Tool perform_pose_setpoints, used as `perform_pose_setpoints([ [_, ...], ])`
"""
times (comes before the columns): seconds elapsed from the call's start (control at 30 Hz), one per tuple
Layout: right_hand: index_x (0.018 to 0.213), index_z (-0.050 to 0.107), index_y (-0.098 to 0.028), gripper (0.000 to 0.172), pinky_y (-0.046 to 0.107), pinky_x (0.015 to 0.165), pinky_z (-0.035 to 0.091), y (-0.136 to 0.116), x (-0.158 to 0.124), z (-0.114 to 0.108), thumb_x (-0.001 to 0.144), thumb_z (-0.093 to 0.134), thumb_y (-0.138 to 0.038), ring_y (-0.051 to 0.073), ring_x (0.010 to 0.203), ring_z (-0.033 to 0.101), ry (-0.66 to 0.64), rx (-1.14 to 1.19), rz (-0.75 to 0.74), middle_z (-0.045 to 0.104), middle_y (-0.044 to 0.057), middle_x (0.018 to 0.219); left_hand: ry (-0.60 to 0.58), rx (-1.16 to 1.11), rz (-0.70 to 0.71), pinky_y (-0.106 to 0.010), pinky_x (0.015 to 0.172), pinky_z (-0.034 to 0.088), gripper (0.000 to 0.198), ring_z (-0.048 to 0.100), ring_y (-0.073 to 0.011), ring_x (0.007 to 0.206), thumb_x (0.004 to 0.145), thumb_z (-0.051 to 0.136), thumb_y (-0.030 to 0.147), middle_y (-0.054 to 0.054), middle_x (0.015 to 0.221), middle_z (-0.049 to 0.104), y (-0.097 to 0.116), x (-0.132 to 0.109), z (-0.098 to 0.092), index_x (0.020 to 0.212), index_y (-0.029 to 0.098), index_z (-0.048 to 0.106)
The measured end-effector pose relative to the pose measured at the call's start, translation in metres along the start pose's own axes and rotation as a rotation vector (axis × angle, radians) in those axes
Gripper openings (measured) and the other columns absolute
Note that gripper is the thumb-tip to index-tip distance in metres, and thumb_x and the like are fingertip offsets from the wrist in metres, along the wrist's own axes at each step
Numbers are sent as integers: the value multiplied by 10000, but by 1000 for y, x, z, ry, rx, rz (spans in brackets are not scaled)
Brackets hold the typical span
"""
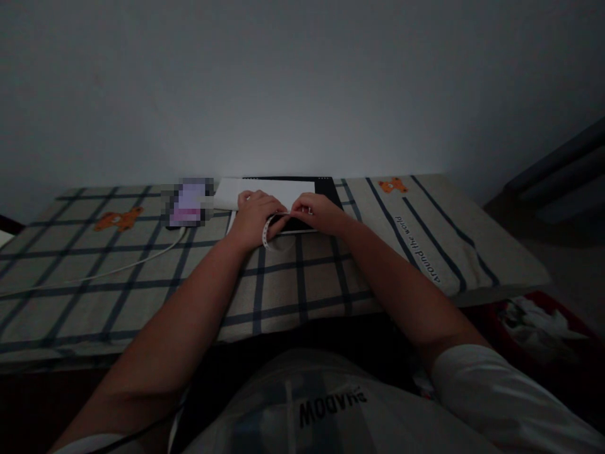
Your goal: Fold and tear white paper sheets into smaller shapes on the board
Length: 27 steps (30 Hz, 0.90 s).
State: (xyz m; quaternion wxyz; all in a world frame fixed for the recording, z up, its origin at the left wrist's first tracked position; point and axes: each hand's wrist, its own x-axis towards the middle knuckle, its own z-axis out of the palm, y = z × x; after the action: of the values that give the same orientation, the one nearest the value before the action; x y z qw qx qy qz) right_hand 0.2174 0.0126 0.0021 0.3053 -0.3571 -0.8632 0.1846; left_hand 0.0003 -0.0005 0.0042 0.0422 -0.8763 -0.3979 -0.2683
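My left hand [255, 217] and my right hand [319, 213] are close together over the far middle of the table. Between them runs a narrow white strip [265, 237] with small dark marks along it, its near part curled in a loop below my left hand. Both hands pinch the strip with closed fingers. Beneath and behind them lies a white sheet of paper [283, 186], on top of a flat black item [327, 185] with a row of small pale marks along its far edge. Its exact kind is hard to tell in the dim light.
A phone [189, 202], its screen lit and blurred, lies to the left with a white cable [142, 260] running off leftward. The checked tablecloth [283, 284] reaches a plain wall [302, 88] behind. A red bin [543, 328] with crumpled white stuff stands low right.
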Motion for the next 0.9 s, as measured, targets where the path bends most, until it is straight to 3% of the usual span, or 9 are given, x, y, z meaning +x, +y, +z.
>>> perform_pose_setpoints([
  [0.53,873,615,-180,194,328,785,401,0,-1,2,980,576,-336,184,854,526,13,8,-125,626,62,927,-11,-49,17,-504,912,308,286,574,-288,992,940,568,460,-87,968,761,-5,1,0,904,227,730],
  [0.9,854,646,-167,201,318,753,376,5,1,3,949,611,-341,172,807,511,3,-11,-44,631,51,876,4,-11,13,-492,933,303,221,586,-283,988,899,601,413,-66,962,756,-2,0,-2,870,223,709],
])
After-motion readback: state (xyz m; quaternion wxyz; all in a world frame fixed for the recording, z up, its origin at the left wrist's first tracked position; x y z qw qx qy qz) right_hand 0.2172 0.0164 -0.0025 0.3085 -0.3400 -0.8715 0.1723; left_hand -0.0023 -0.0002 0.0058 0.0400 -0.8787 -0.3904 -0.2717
